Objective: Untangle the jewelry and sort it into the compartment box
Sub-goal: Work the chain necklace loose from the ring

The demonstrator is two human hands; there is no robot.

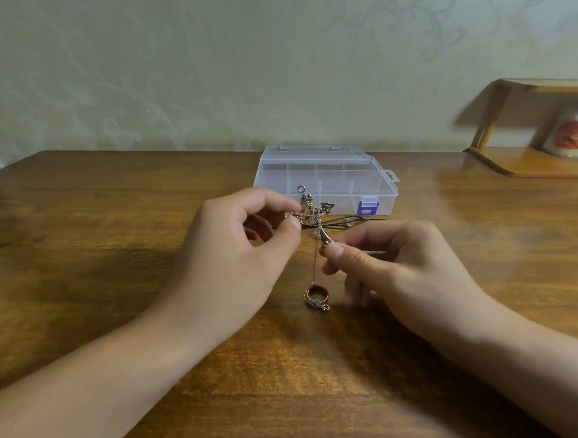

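Left hand and right hand each pinch the knotted jewelry; pulling apart risks tightening the knot, dropping the ring dangling below the fingertips.

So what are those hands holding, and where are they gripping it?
Both hold one jewelry tangle. The left hand pinches its knotted chains; the right hand pinches a metal pendant at its lower tip. A ring dangles below.

Tangled jewelry: gold and silver chains knotted in a clump, held above the wooden table. One thin chain hangs down to a ring at table level. Behind stands the clear plastic compartment box, lid closed, blue latch in front.
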